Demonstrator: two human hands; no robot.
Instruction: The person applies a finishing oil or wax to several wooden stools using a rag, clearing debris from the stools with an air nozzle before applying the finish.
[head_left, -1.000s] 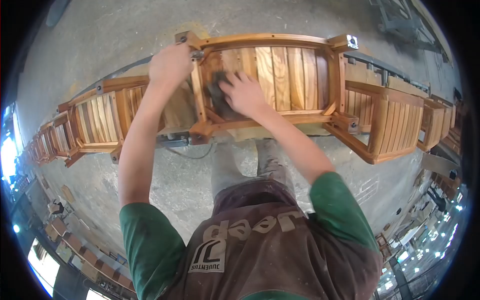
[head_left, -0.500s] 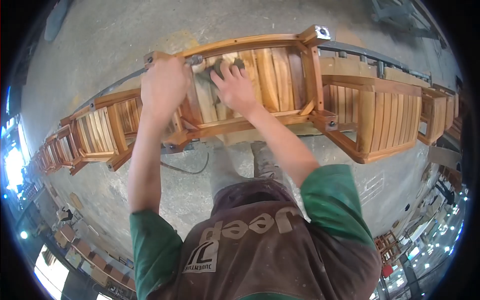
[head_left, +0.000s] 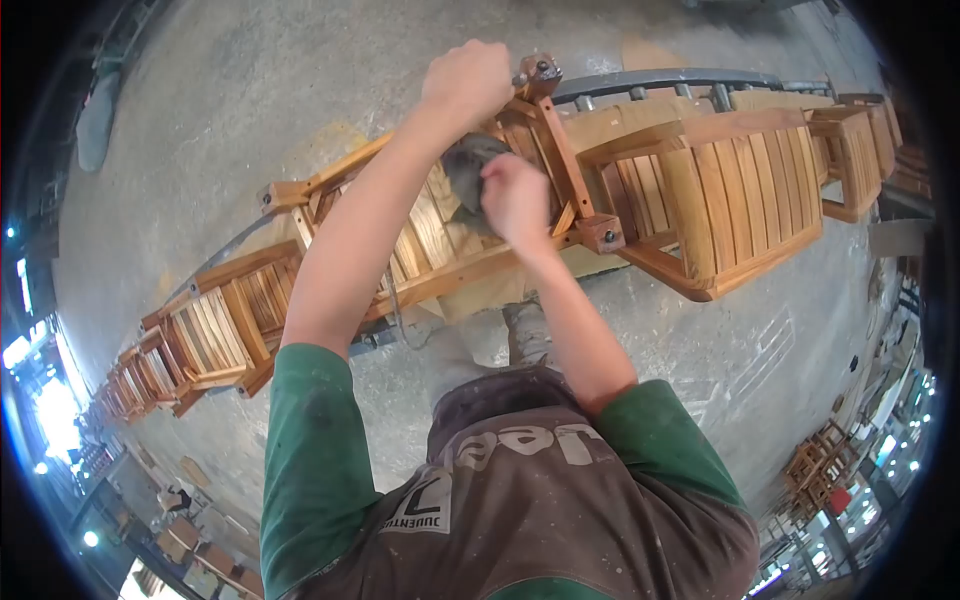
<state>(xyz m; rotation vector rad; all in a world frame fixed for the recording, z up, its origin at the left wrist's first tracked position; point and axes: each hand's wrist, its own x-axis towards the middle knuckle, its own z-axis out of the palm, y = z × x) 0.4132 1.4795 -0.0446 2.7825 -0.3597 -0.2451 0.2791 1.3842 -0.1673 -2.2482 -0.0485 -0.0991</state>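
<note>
A slatted wooden chair (head_left: 450, 278) lies in front of me, its square leg ends with dark bolts facing up. My right hand (head_left: 520, 205), blurred by motion, is closed on a dark grey rag (head_left: 468, 172) against the slats near the chair's right end. My left hand (head_left: 468, 85) is a fist above the chair's far rail, beside the far right leg end. A small tip of a tool shows by its knuckles; the rest is hidden in the hand. A thin hose (head_left: 394, 300) hangs below my left forearm.
Other wooden chairs stand in line to the right (head_left: 755, 195) and left (head_left: 205, 335). Under them runs a roller track (head_left: 720, 97) with cardboard on it. Concrete floor (head_left: 250, 90) lies on both sides. More wooden frames (head_left: 820, 465) are stacked at the lower right.
Both hands have moved right along the chair, the left one also farther out. The rag has gone from the middle slats to the right end. My view has shifted, so the chairs appear farther left.
</note>
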